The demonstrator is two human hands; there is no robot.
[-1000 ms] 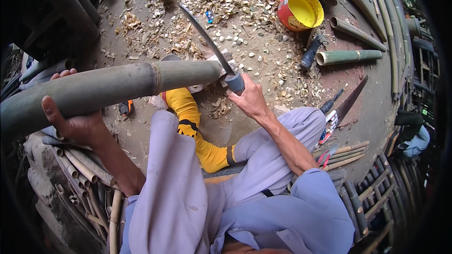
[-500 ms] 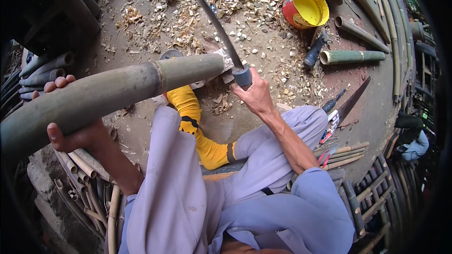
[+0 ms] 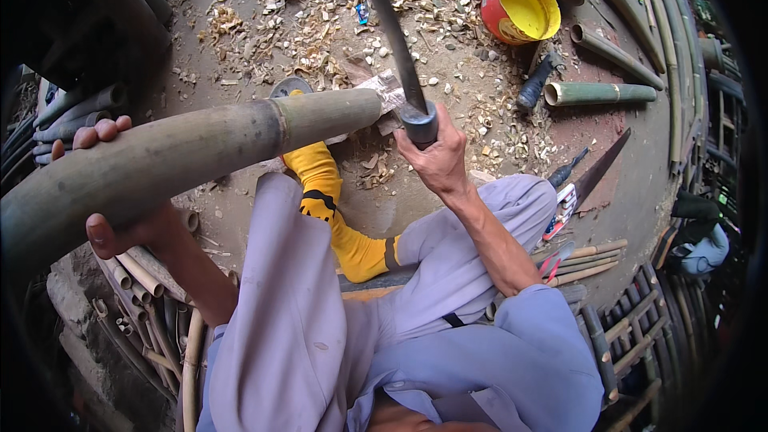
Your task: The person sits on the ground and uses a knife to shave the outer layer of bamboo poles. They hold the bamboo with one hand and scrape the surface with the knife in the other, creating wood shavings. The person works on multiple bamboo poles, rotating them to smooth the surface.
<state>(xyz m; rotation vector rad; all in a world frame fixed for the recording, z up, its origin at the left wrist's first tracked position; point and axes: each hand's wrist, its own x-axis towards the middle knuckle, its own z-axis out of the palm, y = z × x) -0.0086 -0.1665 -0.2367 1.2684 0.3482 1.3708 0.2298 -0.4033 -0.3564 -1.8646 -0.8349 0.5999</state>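
A thick grey-green bamboo pole (image 3: 184, 148) slants across the left half of the view, one ringed joint showing. My left hand (image 3: 120, 224) wraps round it from below, thumb on the near side and fingertips over the far side. The pole's far end rests by a pale chopped wood block (image 3: 386, 92). My right hand (image 3: 438, 152) grips the handle of a long, dark, curved machete (image 3: 392, 28). Its blade points up and away, just beyond the pole's end, apart from it.
Wood chips (image 3: 312, 24) litter the ground. A red and yellow bucket (image 3: 522, 8) lies tilted at the far right, near a cut bamboo piece (image 3: 600, 94). A handsaw (image 3: 592, 180) lies beside my right knee. Bamboo sticks (image 3: 148, 296) are stacked at the left.
The machete has swung more upright, its tip now past the upper edge. My right hand has shifted slightly right. The pole and left hand have barely moved.
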